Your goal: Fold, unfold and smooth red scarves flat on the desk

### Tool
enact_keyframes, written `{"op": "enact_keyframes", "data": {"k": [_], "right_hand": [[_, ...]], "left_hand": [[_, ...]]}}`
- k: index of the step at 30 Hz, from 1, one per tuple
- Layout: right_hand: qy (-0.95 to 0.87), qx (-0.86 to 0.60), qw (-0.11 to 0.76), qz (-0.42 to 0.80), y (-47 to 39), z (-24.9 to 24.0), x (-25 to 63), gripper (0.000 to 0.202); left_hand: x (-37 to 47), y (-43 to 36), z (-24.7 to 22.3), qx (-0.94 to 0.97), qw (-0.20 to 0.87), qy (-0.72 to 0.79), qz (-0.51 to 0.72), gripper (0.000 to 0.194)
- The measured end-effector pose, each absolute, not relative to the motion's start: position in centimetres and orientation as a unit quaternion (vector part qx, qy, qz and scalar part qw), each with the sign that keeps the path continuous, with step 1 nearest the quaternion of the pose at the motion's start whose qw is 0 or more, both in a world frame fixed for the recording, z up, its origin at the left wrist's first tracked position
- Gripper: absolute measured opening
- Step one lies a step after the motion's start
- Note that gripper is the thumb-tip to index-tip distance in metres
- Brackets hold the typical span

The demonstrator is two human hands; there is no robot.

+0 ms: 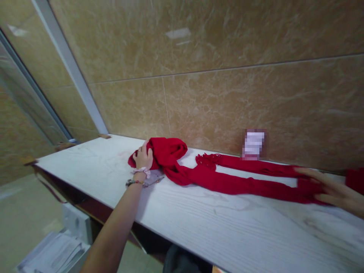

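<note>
Red scarf (227,183) lies beneath two hands (143,155).

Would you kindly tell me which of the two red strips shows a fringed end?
The strip nearer the wall: its left end is fringed, while the other strip runs into the bunched cloth at the left hand.

The white, wood-grained bench (227,235) runs along a wall (127,57) of glossy tan marble-patterned tiles, with thin seams and pale reflections of light. Brown corner pieces (30,162) sit at the bench's left end. A pale card-like rectangle (254,145), pixelated past reading, shows at the bench's back edge, before the wall. A slim metal tool (156,181) lies on the bench. At left, a pale post (71,68) slants across the view. Below, papers (57,250) lie beside a white box (76,222), near the pale floor (17,212).
</note>
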State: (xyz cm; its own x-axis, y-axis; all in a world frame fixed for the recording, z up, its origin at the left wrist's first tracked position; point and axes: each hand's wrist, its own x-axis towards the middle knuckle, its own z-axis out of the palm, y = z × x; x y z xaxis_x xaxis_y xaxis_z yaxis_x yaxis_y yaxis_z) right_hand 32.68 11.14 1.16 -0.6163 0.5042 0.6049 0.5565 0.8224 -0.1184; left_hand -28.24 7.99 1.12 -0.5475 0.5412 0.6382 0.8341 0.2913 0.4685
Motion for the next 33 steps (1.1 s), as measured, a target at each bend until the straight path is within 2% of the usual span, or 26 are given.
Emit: {"op": "enact_keyframes", "data": {"k": [3, 6, 11, 14, 17, 20, 24, 25, 30, 33], "right_hand": [[-0.908, -0.303, 0.287, 0.047, 11.5, 1.6, 24.5, 0.041], [-0.915, -0.279, 0.271, 0.106, 10.3, 2.7, 14.2, 0.042], [-0.911, -0.326, 0.222, 0.119, 9.1, 2.8, -0.6, 0.05], [-0.916, -0.342, 0.165, 0.129, 9.2, 2.2, -5.9, 0.04], [-0.915, -0.35, 0.147, 0.139, 10.0, 1.7, -7.8, 0.027], [-0.899, -0.356, 0.192, 0.17, 11.7, 1.9, -6.4, 0.026], [-0.74, -0.384, 0.407, 0.373, 14.6, 3.4, -0.1, 0.011], [-0.718, -0.389, 0.429, 0.387, 15.1, 3.9, 2.1, 0.011], [-0.623, -0.442, 0.521, 0.382, 16.0, 4.6, 17.0, 0.021], [-0.611, -0.489, 0.566, 0.261, 14.9, 3.6, 28.0, 0.026]], "left_hand": [[-27.6, 8.0, 1.1, -0.512, 0.189, -0.735, -0.401, 0.046], [-27.5, 7.9, 0.6, -0.545, 0.197, -0.706, -0.407, 0.048], [-27.3, 7.7, -0.1, -0.591, 0.205, -0.679, -0.384, 0.058], [-26.9, 7.6, -0.3, -0.58, 0.231, -0.695, -0.358, 0.058], [-26.8, 7.7, -0.5, -0.534, 0.26, -0.729, -0.341, 0.052], [-27.2, 7.8, -0.8, -0.49, 0.27, -0.765, -0.32, 0.052], [-27.9, 8.1, -1.3, -0.449, 0.254, -0.798, -0.313, 0.057], [-28.0, 8.2, -1.4, -0.442, 0.249, -0.802, -0.314, 0.059], [-27.9, 8.0, -1.5, -0.422, 0.226, -0.815, -0.327, 0.062], [-27.9, 7.9, -1.6, -0.416, 0.218, -0.814, -0.342, 0.062]]}}
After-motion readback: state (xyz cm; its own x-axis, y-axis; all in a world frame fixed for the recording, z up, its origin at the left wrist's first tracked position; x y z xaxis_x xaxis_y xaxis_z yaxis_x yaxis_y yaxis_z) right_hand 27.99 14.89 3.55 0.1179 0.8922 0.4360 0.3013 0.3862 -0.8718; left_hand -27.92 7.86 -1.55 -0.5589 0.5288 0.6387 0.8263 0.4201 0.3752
